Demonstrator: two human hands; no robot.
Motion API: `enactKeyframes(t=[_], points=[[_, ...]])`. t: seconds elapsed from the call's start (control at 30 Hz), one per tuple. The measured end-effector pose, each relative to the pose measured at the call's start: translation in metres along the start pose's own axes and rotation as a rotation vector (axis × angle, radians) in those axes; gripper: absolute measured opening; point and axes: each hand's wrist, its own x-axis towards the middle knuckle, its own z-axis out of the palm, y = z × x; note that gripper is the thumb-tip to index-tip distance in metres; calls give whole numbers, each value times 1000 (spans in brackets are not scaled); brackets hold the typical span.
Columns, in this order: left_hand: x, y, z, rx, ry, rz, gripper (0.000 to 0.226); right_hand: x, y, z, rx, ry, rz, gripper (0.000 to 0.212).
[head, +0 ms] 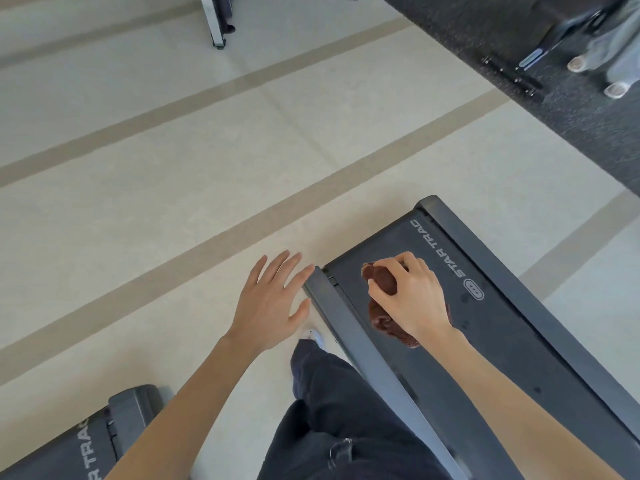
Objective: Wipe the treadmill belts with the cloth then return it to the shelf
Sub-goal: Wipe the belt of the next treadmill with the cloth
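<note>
A dark treadmill belt [491,341] with white lettering runs from the centre to the lower right. My right hand [412,296] grips a bunched dark red cloth [382,318] and holds it down on the belt near its rear end. My left hand [273,299] hovers with spread, straight fingers over the pale floor, just left of the treadmill's grey side rail [349,337]; its fingertips come close to the rail's corner. A second treadmill [79,445] shows its rear end at the bottom left.
My dark-trousered leg [332,410] and light shoe [313,336] stand between the two treadmills. A dark speckled mat [519,39] with equipment and another person's feet [595,74] lies at the top right. A machine's metal leg [214,22] stands at the top centre.
</note>
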Motion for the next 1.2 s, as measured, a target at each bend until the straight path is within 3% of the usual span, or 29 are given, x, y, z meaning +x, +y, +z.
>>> enactKeyframes(t=[0.47, 0.67, 1.2], points=[[141, -117, -40, 34, -52, 169, 51, 151, -48, -8, 64, 149, 109, 24], [200, -164, -48, 33, -54, 323, 50, 194, -72, 4, 44, 229, 177, 22], [339, -350, -87, 14, -107, 716, 49, 319, -207, 65, 95, 269, 592, 24]])
